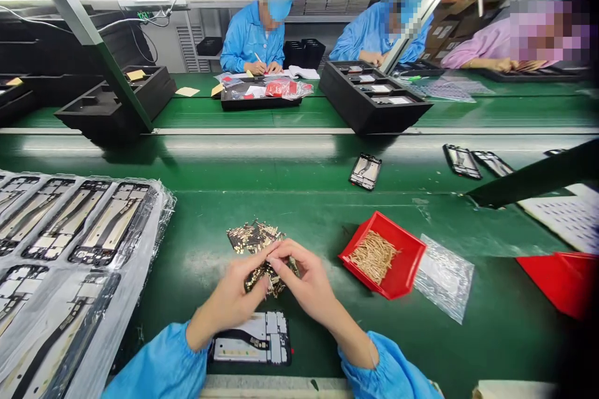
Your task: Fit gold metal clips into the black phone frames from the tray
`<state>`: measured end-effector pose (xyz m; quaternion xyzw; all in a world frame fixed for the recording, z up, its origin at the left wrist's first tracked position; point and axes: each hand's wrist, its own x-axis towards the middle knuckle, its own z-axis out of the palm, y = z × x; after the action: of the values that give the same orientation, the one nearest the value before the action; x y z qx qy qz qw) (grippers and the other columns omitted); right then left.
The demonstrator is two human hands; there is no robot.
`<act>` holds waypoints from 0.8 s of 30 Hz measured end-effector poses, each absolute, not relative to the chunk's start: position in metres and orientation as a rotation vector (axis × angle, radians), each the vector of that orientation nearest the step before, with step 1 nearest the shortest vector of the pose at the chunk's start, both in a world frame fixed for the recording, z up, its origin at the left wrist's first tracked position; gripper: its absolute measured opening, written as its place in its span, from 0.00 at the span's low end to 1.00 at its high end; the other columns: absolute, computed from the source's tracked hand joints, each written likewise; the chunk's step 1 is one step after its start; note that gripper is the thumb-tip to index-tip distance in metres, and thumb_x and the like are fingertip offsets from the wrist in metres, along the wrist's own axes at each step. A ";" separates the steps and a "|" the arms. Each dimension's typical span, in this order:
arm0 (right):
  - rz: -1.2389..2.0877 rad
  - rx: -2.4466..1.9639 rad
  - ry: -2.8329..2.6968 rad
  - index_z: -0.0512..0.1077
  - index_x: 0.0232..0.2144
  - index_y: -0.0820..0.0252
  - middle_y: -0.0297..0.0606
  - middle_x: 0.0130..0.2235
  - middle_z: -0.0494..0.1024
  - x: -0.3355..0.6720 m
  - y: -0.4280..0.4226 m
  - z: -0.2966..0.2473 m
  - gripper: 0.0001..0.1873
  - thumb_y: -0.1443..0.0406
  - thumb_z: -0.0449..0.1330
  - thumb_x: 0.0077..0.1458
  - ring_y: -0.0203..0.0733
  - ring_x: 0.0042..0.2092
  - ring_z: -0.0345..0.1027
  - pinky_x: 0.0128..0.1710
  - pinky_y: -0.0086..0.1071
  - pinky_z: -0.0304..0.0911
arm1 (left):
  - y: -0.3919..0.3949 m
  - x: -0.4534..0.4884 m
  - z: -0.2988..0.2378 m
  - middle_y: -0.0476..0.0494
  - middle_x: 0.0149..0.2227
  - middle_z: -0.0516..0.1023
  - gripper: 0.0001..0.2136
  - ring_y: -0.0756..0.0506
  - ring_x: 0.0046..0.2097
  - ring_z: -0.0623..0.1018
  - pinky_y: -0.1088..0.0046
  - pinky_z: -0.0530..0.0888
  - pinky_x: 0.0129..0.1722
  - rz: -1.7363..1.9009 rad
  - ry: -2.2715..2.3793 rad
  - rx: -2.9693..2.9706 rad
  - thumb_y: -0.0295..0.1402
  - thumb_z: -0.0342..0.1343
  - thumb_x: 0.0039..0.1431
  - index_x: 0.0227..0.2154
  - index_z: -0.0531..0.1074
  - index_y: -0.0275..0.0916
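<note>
My left hand (pixel 234 296) and my right hand (pixel 304 280) meet over a small heap of gold-coloured flat parts (pixel 255 238) on the green mat. Both hands pinch at a cluster of these parts (pixel 270 280), fingertips touching each other. A phone frame (pixel 255 340) lies flat just below my wrists, near the bench's front edge. Blue sleeves cover both forearms.
A red bin of thin gold pieces (pixel 381 255) sits to the right, a clear plastic bag (pixel 444 277) beside it. Bagged trays of phone frames (pixel 70 243) fill the left. Loose frames (pixel 365 171) lie on the belt. Three people work across the line by black trays (pixel 374 100).
</note>
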<state>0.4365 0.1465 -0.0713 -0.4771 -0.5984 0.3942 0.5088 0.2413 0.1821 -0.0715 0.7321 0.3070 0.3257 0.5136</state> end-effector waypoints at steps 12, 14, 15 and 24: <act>-0.178 -1.722 -1.381 0.78 0.45 0.53 0.42 0.41 0.81 0.510 0.062 -0.064 0.06 0.67 0.60 0.74 0.52 0.44 0.72 0.47 0.45 0.65 | 0.119 0.218 -0.064 0.47 0.35 0.82 0.28 0.50 0.32 0.77 0.77 0.79 0.34 1.228 1.171 0.588 0.51 0.77 0.57 0.55 0.82 0.40; -0.412 -1.915 -1.371 0.80 0.46 0.55 0.45 0.41 0.81 0.545 0.056 -0.064 0.08 0.63 0.60 0.75 0.55 0.43 0.69 0.45 0.47 0.62 | 0.123 0.206 -0.063 0.45 0.35 0.82 0.31 0.51 0.29 0.73 0.77 0.76 0.31 1.057 1.204 0.688 0.52 0.78 0.56 0.55 0.82 0.37; -0.493 -1.991 -1.370 0.81 0.47 0.55 0.47 0.42 0.80 0.554 0.053 -0.063 0.10 0.62 0.59 0.75 0.56 0.43 0.68 0.45 0.48 0.61 | 0.124 0.204 -0.063 0.44 0.34 0.83 0.30 0.52 0.28 0.71 0.77 0.74 0.29 0.962 1.197 0.746 0.53 0.77 0.55 0.53 0.83 0.37; 0.124 -1.339 -2.084 0.77 0.57 0.55 0.42 0.45 0.84 0.460 0.045 -0.047 0.17 0.74 0.61 0.71 0.51 0.47 0.73 0.47 0.46 0.66 | 0.118 0.245 -0.052 0.48 0.20 0.73 0.28 0.53 0.20 0.62 0.75 0.60 0.21 0.294 0.981 1.005 0.60 0.71 0.53 0.27 0.81 0.35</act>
<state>0.4599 0.0446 -0.0473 -0.5107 -0.7947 0.0472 0.3247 0.2445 0.1183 -0.0525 0.4607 0.4494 0.1348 0.7534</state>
